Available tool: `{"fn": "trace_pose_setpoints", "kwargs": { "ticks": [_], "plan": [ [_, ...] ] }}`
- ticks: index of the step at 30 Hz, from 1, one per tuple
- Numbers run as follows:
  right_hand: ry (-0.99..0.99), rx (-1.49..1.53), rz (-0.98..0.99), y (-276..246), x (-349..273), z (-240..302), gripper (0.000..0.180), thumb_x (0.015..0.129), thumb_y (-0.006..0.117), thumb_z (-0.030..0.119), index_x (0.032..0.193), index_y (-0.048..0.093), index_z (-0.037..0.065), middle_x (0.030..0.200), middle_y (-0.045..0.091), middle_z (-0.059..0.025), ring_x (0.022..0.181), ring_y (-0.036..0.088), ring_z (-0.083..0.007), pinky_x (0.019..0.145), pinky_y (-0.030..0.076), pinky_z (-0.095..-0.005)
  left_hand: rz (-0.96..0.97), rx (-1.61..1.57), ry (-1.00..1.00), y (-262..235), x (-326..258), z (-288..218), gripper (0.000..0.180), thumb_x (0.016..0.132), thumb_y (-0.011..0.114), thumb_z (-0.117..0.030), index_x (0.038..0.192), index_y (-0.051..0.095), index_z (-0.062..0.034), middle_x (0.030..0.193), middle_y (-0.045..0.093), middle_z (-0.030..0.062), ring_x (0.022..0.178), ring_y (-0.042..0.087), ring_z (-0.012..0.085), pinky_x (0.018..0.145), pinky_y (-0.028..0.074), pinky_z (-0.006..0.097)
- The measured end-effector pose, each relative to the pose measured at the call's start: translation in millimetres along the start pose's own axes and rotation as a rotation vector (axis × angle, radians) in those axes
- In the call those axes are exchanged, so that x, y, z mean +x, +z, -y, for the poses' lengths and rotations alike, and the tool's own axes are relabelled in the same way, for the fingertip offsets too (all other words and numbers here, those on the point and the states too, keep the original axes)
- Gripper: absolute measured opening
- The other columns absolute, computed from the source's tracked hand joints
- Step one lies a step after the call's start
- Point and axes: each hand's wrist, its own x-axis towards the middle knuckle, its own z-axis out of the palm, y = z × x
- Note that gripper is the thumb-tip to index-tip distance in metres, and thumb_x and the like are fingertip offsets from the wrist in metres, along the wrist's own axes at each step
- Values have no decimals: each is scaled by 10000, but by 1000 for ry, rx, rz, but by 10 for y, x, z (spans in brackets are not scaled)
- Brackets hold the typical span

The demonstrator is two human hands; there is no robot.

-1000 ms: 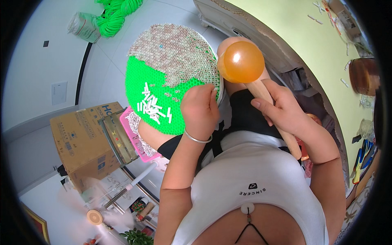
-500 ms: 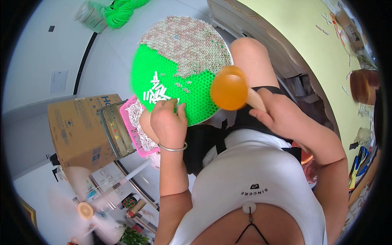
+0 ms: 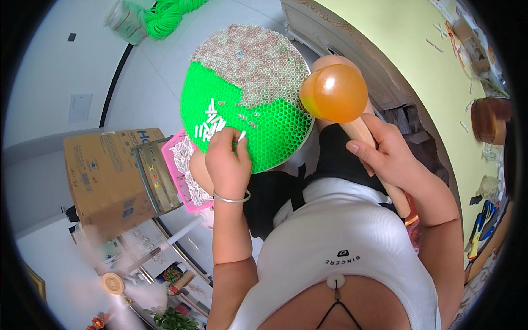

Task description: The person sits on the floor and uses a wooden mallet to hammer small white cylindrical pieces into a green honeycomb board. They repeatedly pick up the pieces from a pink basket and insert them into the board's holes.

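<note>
The left hand (image 3: 226, 160) has its fingers pinched on a small white tube (image 3: 242, 135), above the green honeycomb disc (image 3: 275, 140), near the loose white tubes (image 3: 207, 127); the right hand's (image 3: 385, 147) fingers wrap the wooden handle of an orange-headed mallet (image 3: 336, 93). The disc seems propped near the legs, though its support is mostly hidden, so a shifted knee could tip it and send the loose tubes sliding toward the pink basket (image 3: 175, 171). A slack pinch could drop the held tube, and a stray swing could catch the left hand. Compared with half a second ago, the mallet's head sits farther right, and the held tube shows more clearly.
</note>
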Motion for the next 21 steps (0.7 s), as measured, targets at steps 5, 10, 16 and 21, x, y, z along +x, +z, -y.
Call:
{"fn": "trace_pose_setpoints", "kwargs": {
  "ticks": [5, 10, 16, 21],
  "plan": [
    [3, 37, -19, -36, 70, -66, 317, 952, 685, 257, 1009, 545, -22, 643, 558, -55, 461, 541, -118, 450, 450, -273, -80, -252, 258, 228, 282, -196, 123, 827, 703, 9, 944, 690, -23, 809, 653, 138, 762, 629, 302, 684, 501, 389],
    [16, 96, 4, -60, 99, -104, 313, 953, 681, 253, 989, 541, -24, 637, 550, -51, 468, 540, -114, 445, 438, -269, 10, -210, 230, 411, 531, -301, 61, 798, 708, 8, 847, 679, -15, 792, 643, 154, 738, 625, 336, 670, 506, 421],
    [29, 87, 10, -54, 129, -103, 318, 962, 668, 257, 1002, 540, -32, 644, 560, -56, 471, 536, -111, 440, 432, -266, 96, -68, 388, 461, 641, -338, 83, 768, 714, -17, 842, 677, -19, 776, 622, 163, 734, 616, 356, 673, 507, 437],
    [13, -8, 82, 4, 226, 48, 309, 957, 664, 246, 1028, 543, -29, 680, 599, -100, 541, 584, -185, 518, 470, -328, 128, -141, 209, 369, 620, -326, 149, 780, 747, -58, 916, 703, -17, 791, 660, 166, 718, 650, 326, 654, 521, 396]
  ]
}}
